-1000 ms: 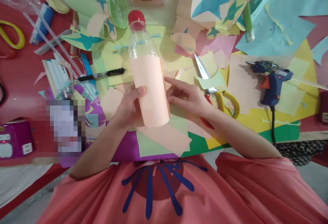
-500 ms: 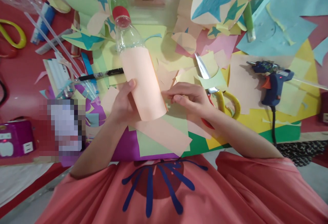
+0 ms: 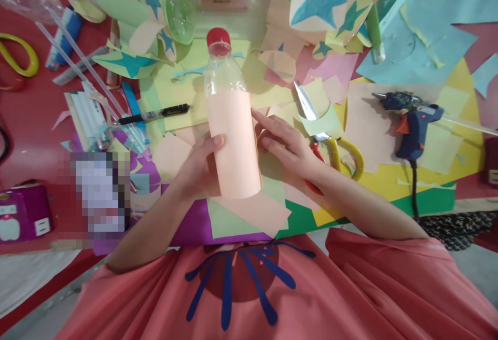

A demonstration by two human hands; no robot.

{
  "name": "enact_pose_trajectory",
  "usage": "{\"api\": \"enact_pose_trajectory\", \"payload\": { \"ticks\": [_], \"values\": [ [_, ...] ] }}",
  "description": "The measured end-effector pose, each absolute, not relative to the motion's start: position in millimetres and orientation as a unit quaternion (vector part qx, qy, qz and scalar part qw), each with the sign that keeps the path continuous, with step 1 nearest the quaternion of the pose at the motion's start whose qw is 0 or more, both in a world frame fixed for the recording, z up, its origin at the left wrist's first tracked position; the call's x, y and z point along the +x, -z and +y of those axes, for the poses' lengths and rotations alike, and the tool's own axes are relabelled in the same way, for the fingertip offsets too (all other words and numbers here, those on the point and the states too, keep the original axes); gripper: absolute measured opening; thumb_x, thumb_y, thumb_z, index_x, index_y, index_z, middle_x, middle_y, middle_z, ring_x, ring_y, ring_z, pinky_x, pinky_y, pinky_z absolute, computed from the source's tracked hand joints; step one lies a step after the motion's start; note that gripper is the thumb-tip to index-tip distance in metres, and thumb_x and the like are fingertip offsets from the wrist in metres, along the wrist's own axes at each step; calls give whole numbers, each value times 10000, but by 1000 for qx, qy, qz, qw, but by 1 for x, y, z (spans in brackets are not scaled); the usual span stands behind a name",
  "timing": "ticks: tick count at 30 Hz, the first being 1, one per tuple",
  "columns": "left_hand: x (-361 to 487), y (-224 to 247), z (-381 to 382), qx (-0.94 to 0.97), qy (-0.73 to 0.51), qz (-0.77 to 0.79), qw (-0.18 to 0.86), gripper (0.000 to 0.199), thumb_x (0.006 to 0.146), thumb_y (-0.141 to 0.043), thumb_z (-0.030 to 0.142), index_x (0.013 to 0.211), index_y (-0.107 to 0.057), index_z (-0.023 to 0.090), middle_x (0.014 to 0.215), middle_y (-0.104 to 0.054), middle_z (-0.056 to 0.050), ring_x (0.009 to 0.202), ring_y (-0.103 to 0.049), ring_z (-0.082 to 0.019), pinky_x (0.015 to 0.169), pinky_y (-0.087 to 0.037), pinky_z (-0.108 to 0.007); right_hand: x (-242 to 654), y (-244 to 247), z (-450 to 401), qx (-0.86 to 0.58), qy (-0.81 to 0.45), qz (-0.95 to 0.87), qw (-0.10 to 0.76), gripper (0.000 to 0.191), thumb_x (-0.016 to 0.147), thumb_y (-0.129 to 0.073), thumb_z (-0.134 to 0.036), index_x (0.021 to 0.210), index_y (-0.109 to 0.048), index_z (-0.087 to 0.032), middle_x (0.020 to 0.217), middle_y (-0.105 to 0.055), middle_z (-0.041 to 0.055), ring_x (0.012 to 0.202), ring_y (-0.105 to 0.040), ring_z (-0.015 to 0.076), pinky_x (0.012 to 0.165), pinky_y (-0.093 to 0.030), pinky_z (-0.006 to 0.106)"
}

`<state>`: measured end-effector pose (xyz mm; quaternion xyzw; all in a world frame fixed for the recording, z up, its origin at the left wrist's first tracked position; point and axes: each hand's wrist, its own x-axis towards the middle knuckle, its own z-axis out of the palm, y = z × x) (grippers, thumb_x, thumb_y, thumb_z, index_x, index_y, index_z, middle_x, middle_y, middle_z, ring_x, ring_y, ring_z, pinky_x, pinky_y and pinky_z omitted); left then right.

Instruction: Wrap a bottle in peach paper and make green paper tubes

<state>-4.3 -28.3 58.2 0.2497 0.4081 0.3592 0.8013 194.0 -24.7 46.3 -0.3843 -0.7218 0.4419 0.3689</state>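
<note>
A clear plastic bottle (image 3: 227, 73) with a red cap (image 3: 218, 42) leans slightly, its cap end away from me. Around its body is wrapped a sheet of pale peach paper (image 3: 235, 143). My left hand (image 3: 202, 166) grips the bottle from the left, thumb on the paper and the other fingers hidden behind. On the right side, my right hand (image 3: 282, 140) has its fingers apart, with the fingertips at the paper's edge. An orange strip shows along that edge. Whether the right fingertips press on it is hard to see.
Scissors (image 3: 342, 156) with yellow and red handles lie right of my right hand. Farther right rests a blue glue gun (image 3: 416, 127) with a cord. A black pen (image 3: 155, 114) lies left of the bottle. Paper stars (image 3: 321, 0) and scraps cover the far side.
The bottle has shifted right and nearer to me and stands straighter, my left hand moving with it. My right fingers have spread from a pinch and lie along the paper's edge.
</note>
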Motion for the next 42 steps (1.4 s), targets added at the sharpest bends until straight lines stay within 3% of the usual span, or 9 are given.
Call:
{"api": "enact_pose_trajectory", "payload": {
  "ticks": [6, 12, 18, 23, 27, 29, 32, 37, 42],
  "values": [
    [-7, -54, -30, 245, -351, 406, 808, 387, 662, -759, 496, 910, -668, 214, 831, -738, -37, 904, -708, -301, 694, -588, -361, 193, -50, -25, -420, -462, -699, 349, 555, 909, -373, -196, 1456, -374, -294, 975, -605, 37, 740, -576, 139, 781, -563, 341],
    [-6, -57, -26, 250, -380, 412, 790, 444, 673, -746, 522, 970, -678, 199, 908, -742, -53, 912, -704, -288, 708, -589, -353, 193, -43, -24, -367, -426, -746, 357, 509, 934, -381, -199, 1438, -406, -264, 1023, -594, 63, 952, -576, 181, 856, -537, 365],
    [-9, -60, -22, 257, -399, 421, 773, 439, 681, -725, 541, 958, -668, 206, 915, -733, -58, 1051, -668, -309, 813, -586, -381, 194, -42, -24, -292, -413, -776, 378, 472, 954, -396, -173, 1420, -444, -235, 1055, -590, 79, 1007, -570, 172, 893, -501, 359],
    [-11, -61, -17, 246, -469, 448, 720, 405, 658, -732, 552, 879, -685, 216, 991, -735, -46, 1170, -604, -313, 893, -561, -379, 197, -45, -25, -278, -478, -744, 375, 359, 949, -407, -184, 1230, -629, -218, 1012, -626, 72, 873, -586, 139, 790, -511, 318],
    [-11, -61, -14, 231, -541, 463, 663, 374, 589, -795, 479, 863, -685, 249, 1087, -711, -4, 1308, -487, -278, 950, -530, -330, 196, -45, -28, -347, -526, -648, 428, 283, 945, -452, -328, 1078, -675, -214, 941, -645, 44, 784, -596, 121, 749, -517, 295],
    [-10, -62, -14, 234, -549, 453, 662, 415, 582, -806, 453, 928, -672, 268, 1105, -700, 5, 1368, -418, -265, 997, -503, -333, 195, -45, -29, -390, -534, -613, 433, 353, 899, -525, -451, 1153, -618, -224, 1040, -645, 52, 881, -618, 144, 819, -522, 316],
    [-8, -64, -17, 252, -546, 430, 673, 513, 576, -815, 434, 1038, -635, 301, 1171, -671, 13, 1409, -361, -257, 1072, -444, -365, 194, -46, -28, -406, -534, -620, 407, 608, 788, -621, -589, 1270, -519, -233, 1225, -602, 87, 1095, -586, 208, 969, -483, 381],
    [-6, -64, -20, 249, -513, 422, 705, 557, 550, -815, 313, 1077, -635, 283, 1303, -591, 15, 1368, -407, -266, 1068, -441, -386, 193, -45, -25, -415, -540, -613, 401, 785, 708, -635, -693, 1323, -453, -241, 1324, -539, 110, 1232, -517, 265, 1040, -435, 446],
    [-8, -56, -19, 251, -493, 426, 716, 382, 548, -768, 241, 910, -654, 291, 1021, -705, 15, 1193, -572, -273, 974, -502, -430, 194, -45, -22, -415, -541, -601, 417, 810, 692, -584, -762, 1318, -461, -263, 1279, -560, 95, 1255, -505, 264, 1029, -451, 438]
  ]
}}
